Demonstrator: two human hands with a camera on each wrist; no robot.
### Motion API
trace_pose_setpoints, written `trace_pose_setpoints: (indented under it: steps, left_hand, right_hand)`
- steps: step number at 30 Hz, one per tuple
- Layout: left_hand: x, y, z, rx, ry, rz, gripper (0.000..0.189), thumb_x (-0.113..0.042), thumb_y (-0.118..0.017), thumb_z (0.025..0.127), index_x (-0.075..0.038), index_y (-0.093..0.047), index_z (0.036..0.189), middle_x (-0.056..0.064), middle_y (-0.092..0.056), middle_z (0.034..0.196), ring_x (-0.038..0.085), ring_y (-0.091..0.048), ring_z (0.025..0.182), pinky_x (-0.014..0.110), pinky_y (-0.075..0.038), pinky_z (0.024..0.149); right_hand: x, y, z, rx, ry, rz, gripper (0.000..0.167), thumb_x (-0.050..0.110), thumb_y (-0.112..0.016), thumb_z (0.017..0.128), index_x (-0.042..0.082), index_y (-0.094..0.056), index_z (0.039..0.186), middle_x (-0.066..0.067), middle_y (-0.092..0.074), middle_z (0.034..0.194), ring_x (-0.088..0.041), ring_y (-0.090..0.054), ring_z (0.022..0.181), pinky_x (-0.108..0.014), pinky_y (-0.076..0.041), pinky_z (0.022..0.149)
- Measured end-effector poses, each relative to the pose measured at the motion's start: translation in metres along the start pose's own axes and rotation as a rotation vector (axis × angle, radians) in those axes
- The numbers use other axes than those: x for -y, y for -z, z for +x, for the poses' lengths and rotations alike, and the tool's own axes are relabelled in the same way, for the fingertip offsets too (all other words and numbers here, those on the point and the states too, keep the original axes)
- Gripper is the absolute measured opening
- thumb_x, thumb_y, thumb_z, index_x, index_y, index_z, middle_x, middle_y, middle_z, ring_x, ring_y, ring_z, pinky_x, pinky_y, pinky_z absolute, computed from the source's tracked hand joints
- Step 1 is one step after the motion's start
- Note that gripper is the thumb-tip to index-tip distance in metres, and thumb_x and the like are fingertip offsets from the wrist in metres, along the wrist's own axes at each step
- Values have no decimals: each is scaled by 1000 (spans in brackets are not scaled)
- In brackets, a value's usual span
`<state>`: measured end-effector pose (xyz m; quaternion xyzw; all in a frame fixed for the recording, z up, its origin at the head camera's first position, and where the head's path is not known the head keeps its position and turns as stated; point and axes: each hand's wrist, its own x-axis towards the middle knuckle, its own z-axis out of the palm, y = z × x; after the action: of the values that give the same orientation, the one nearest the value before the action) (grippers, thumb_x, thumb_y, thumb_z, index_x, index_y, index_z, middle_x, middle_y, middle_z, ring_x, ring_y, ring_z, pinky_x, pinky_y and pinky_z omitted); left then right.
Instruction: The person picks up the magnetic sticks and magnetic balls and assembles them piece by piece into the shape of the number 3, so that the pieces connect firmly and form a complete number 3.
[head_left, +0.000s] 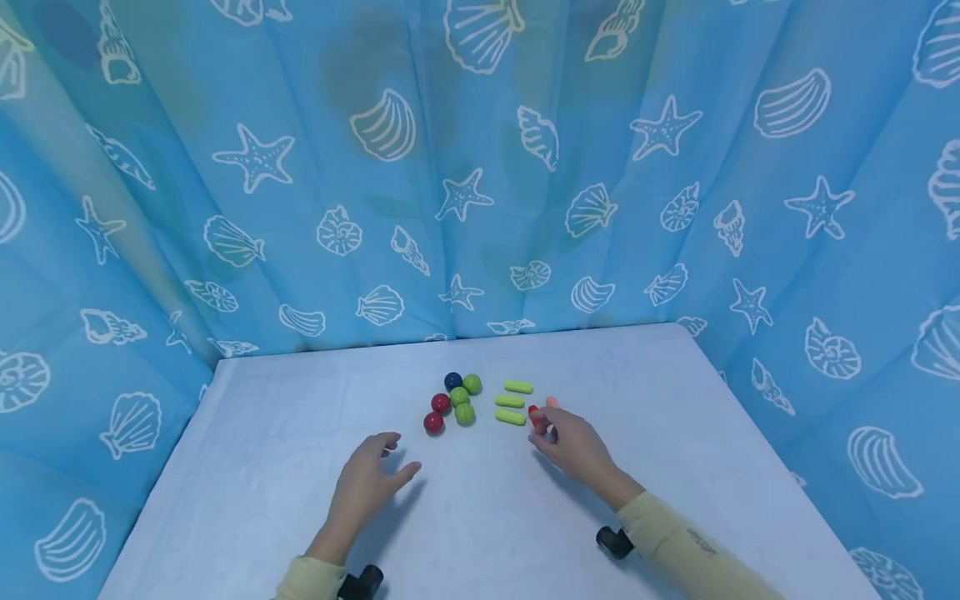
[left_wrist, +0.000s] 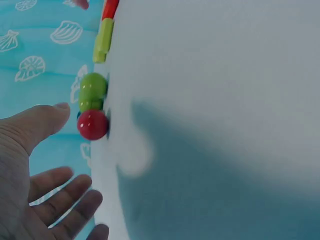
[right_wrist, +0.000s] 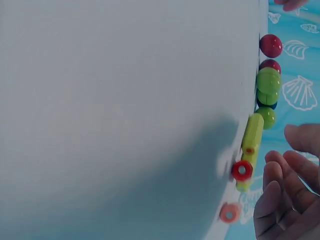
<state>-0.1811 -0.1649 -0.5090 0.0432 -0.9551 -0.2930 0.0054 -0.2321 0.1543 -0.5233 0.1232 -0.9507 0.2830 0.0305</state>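
My left hand (head_left: 365,485) hovers over the table's near left, thumb and fingers spread, holding nothing. Ahead of it lies a cluster of small balls: a dark blue ball (head_left: 453,381), red balls (head_left: 433,423) and green balls (head_left: 465,414). My right hand (head_left: 573,448) is over a short red tube (head_left: 533,414), its fingertips overlapping the tube in the head view. In the right wrist view, the red tube (right_wrist: 242,170) shows a round hole in its end, and a gap separates it from my bent fingers (right_wrist: 292,177). A coral tube (head_left: 552,402) lies just beyond that hand.
Several yellow-green rods (head_left: 510,401) lie in a column between the balls and the red tube. A white cloth covers the table (head_left: 300,408). Blue curtains (head_left: 420,208) with white shell and starfish prints hang behind it and along both sides.
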Motion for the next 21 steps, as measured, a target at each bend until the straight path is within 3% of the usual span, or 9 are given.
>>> trace_pose_setpoints:
  steps: [5,11,21]
  left_hand:
    - [-2,-7,-1,7,11,-33,64,-36,-84,83,-4,-60,133,6,-67,106,26,-64,102,47,-55,91]
    - [-1,-16,-3,19,6,-40,67,-35,-85,82,-4,-58,135,0,-63,95,19,-61,91,43,-54,84]
    - [-1,-24,-3,40,-10,-63,56,-33,-86,82,-7,-63,126,-3,-61,88,15,-60,85,38,-53,79]
  right_hand:
    - [3,-9,6,-38,-13,34,30,17,-79,89,11,-71,117,9,-61,85,-10,-53,74,-26,-49,68]
    - [9,-15,14,-65,-83,10,34,17,-80,88,13,-70,120,1,-68,99,-15,-60,86,-33,-57,79]
    - [14,-19,27,-41,-109,-61,31,17,-82,87,16,-72,117,0,-69,102,-18,-64,94,-37,-58,84]
